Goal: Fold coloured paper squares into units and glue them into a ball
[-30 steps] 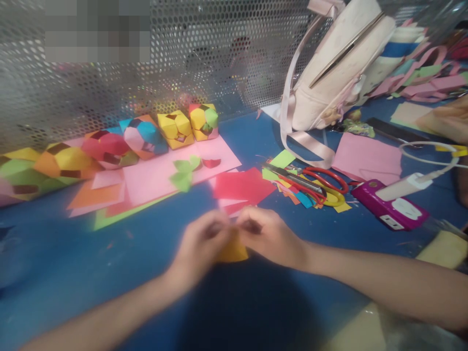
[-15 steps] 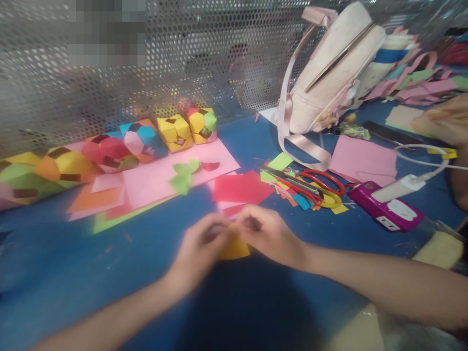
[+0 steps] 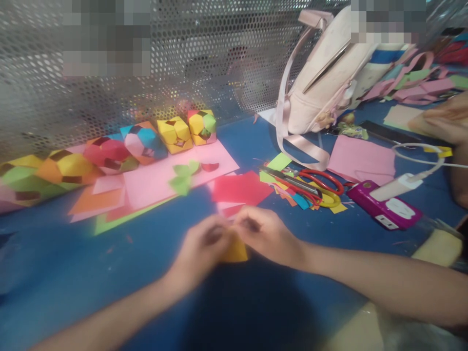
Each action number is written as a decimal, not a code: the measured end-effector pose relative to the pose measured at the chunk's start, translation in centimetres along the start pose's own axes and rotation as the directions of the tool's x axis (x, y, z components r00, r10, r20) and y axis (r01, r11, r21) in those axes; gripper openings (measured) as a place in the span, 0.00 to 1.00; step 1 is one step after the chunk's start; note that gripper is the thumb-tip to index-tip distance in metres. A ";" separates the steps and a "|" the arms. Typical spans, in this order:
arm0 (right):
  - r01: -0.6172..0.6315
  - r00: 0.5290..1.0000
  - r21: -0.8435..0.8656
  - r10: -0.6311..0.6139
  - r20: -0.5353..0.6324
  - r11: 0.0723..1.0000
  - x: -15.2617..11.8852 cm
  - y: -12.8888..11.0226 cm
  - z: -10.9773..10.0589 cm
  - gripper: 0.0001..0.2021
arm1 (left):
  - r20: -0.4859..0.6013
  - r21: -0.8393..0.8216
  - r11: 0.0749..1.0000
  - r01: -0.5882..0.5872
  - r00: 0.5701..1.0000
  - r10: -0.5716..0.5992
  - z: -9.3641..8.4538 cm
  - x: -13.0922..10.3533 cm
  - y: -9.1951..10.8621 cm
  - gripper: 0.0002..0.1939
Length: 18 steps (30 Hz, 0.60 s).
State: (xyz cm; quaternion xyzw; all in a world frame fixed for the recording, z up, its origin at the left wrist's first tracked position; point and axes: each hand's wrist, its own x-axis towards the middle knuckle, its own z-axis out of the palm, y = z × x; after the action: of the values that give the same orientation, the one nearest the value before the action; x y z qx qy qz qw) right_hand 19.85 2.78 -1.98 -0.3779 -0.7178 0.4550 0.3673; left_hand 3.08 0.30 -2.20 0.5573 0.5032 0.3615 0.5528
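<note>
A small yellow-orange paper [image 3: 236, 249] is pinched between my two hands above the blue table [image 3: 146, 273]. My left hand [image 3: 204, 241] grips its left side with curled fingers. On its upper right, my right hand [image 3: 268, 234] closes with thumb and fingertips, close against the left fingertips. The fingertips partly cover the paper, so its upper folds are hidden. Just beyond the hands lie red paper sheets [image 3: 241, 187]. Green cut paper [image 3: 185, 178] and a small red piece rest on a large pink sheet [image 3: 146, 187] farther left.
Folded paper balls [image 3: 109, 153] line the perforated metal panel [image 3: 219, 58]. Red-handled scissors [image 3: 321, 180] lie on paper scraps beside a purple power bank [image 3: 383, 204] with a cable. A pale pink backpack [image 3: 318, 87] stands behind. Another person's hand [image 3: 448, 117] is at the right edge.
The view has shifted very slightly. Both my hands keep their hold on the yellow-orange paper, with only a tiny movement of the paper.
</note>
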 end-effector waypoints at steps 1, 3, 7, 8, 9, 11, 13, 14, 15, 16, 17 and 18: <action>0.000 1.000 -0.010 0.000 0.003 1.000 0.0 0.1 0.0 0.06 | 0.014 -0.006 1.000 -0.003 1.000 0.003 0.0 0.0 -0.1 0.08; 0.014 1.000 -0.041 -0.014 0.011 0.999 0.1 0.2 -0.2 0.07 | 0.011 -0.003 1.000 0.000 1.000 0.000 0.0 0.1 -0.2 0.07; 0.273 0.959 -0.195 -0.283 -0.026 0.942 0.1 -0.4 -1.3 0.06 | -0.058 -0.012 1.000 0.008 0.998 -0.009 0.0 0.2 -0.2 0.07; 0.365 0.923 -0.243 -0.383 -0.031 0.899 0.0 -0.9 -1.6 0.07 | -0.083 -0.016 1.000 0.008 0.997 -0.009 0.0 0.2 -0.1 0.07; 0.453 0.878 -0.283 -0.478 -0.020 0.845 -0.4 -1.5 -1.8 0.09 | -0.109 -0.019 1.000 0.012 0.994 -0.014 0.0 0.2 0.0 0.08; 0.571 0.795 -0.343 -0.606 0.007 0.746 -1.5 -2.9 -1.8 0.16 | -0.151 -0.026 0.999 0.033 0.988 -0.036 0.1 0.3 0.2 0.08; 0.482 0.824 -0.388 -0.557 -0.103 0.785 -3.2 -4.4 -1.3 0.17 | -0.158 -0.056 0.996 0.073 0.984 -0.081 0.1 0.4 0.4 0.10; 0.354 0.863 -0.390 -0.458 -0.214 0.850 -4.1 -5.0 -0.9 0.16 | -0.151 -0.073 0.993 0.093 0.983 -0.103 0.1 0.3 0.5 0.11; 0.243 0.879 -0.393 -0.373 -0.297 0.887 -4.9 -5.5 -0.5 0.15 | -0.142 -0.083 0.991 0.109 0.983 -0.120 0.1 0.3 0.5 0.11; 0.220 0.866 -0.397 -0.365 -0.341 0.891 -5.7 -5.8 -0.3 0.14 | -0.137 -0.083 0.989 0.119 0.982 -0.130 0.0 0.3 0.6 0.11; 0.209 0.888 -0.402 -0.345 -0.304 0.891 -6.3 -5.8 -0.2 0.16 | -0.137 -0.076 0.989 0.125 0.981 -0.135 0.0 0.2 0.7 0.12; 0.232 0.901 -0.394 -0.349 -0.257 0.889 -6.7 -5.7 -0.2 0.17 | -0.138 -0.063 0.990 0.127 0.981 -0.135 0.0 0.2 0.8 0.11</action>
State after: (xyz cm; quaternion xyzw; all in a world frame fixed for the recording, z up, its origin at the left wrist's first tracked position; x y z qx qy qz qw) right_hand 21.80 -4.77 2.17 -0.3933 -0.7672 0.1898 0.4698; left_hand 3.20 0.57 -1.46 0.4809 0.5670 0.3764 0.5529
